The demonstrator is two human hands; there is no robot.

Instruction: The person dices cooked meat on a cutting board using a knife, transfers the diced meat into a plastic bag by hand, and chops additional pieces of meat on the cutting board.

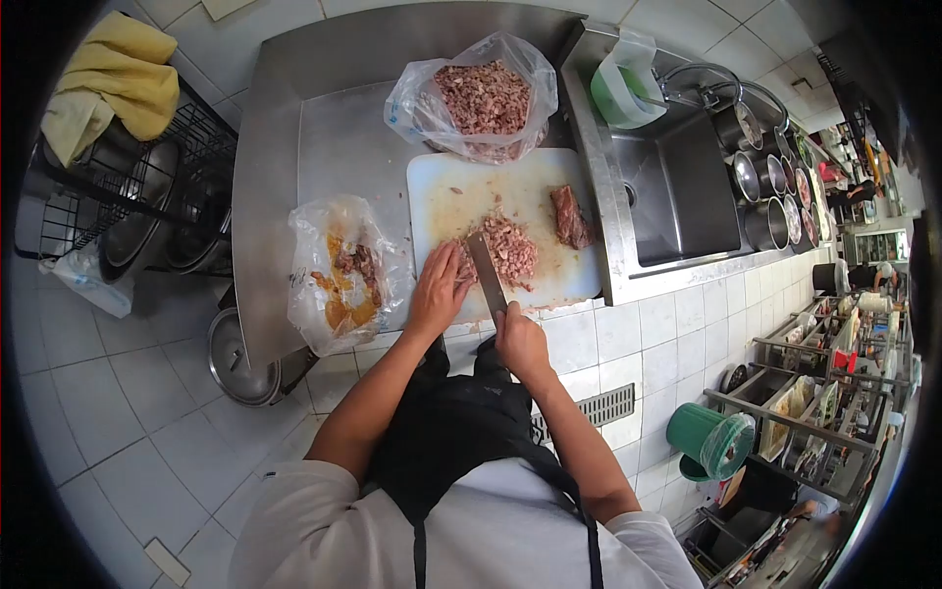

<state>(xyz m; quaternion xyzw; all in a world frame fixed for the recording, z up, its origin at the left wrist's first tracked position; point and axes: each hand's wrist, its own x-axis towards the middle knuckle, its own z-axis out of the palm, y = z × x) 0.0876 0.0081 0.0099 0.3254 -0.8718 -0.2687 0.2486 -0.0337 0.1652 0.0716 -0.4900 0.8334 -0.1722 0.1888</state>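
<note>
My right hand (pixel 521 341) is wrapped round the handle of a cleaver (pixel 488 277), whose blade stands in chopped meat (pixel 510 249) on a white cutting board (pixel 442 193). My left hand (pixel 440 291) lies at the left side of the meat, close to the blade, its fingers together over some meat; what they hold is hard to make out. A whole piece of meat (pixel 570 217) lies at the board's right. Behind the board, an open plastic bag (pixel 417 98) holds more chopped meat (pixel 484 96).
A plastic bag with yellowish and red scraps (pixel 346 270) lies left of the board on the steel counter (pixel 324 128). On the right are a sink (pixel 677 196), a green container (pixel 620 93) and metal pots (pixel 764 225). A rack (pixel 196 133) with cloths stands left.
</note>
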